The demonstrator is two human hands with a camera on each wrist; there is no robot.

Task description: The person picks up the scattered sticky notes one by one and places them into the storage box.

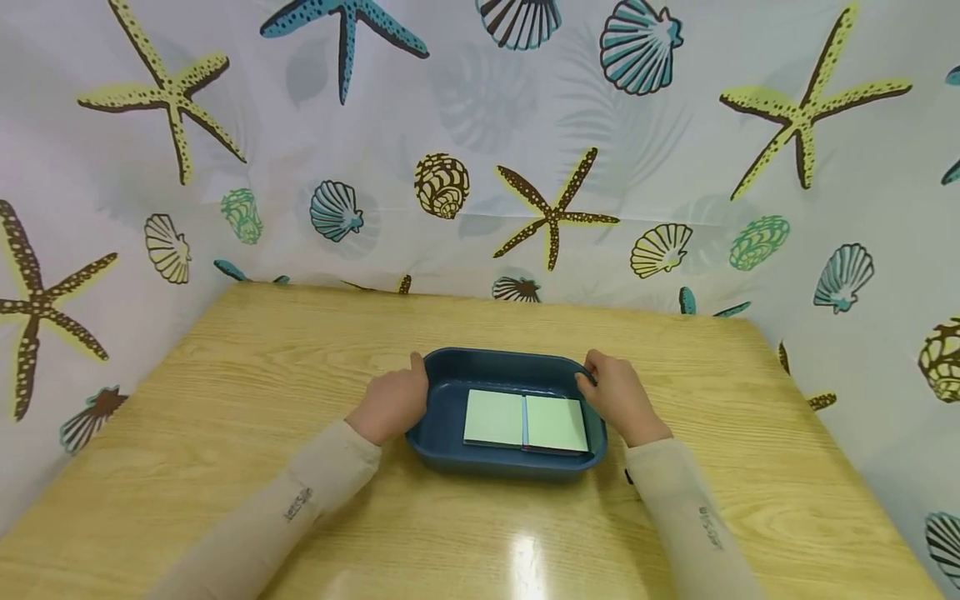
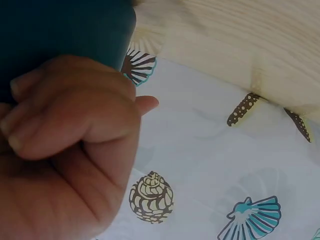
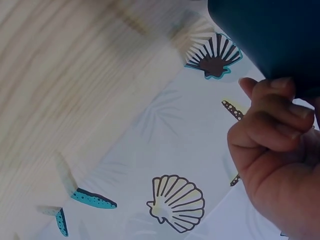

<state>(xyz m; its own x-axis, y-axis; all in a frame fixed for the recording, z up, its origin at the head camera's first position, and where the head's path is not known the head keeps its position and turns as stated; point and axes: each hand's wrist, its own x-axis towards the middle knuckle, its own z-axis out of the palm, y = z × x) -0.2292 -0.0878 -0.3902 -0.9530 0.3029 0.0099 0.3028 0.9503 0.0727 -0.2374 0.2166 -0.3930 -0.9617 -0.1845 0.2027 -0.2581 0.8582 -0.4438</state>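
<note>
A dark blue plastic basin (image 1: 495,467) is between my two hands near the middle of the wooden table. Inside lie two flat, pale green square pads (image 1: 492,418), side by side with a narrow gap; their exact kind is unclear. My left hand (image 1: 393,400) grips the basin's left end, thumb at the rim and fingers curled against the outside wall, as the left wrist view shows. At the opposite end, my right hand (image 1: 618,396) holds the rim, its fingers bent under the wall (image 3: 280,40) in the right wrist view. Whether the basin touches the table cannot be told.
The light wooden tabletop (image 1: 247,375) extends around the basin. Behind it and along both sides hangs a white cloth (image 1: 480,108) printed with starfish and shells. A small black item (image 1: 628,477) shows beside the right sleeve.
</note>
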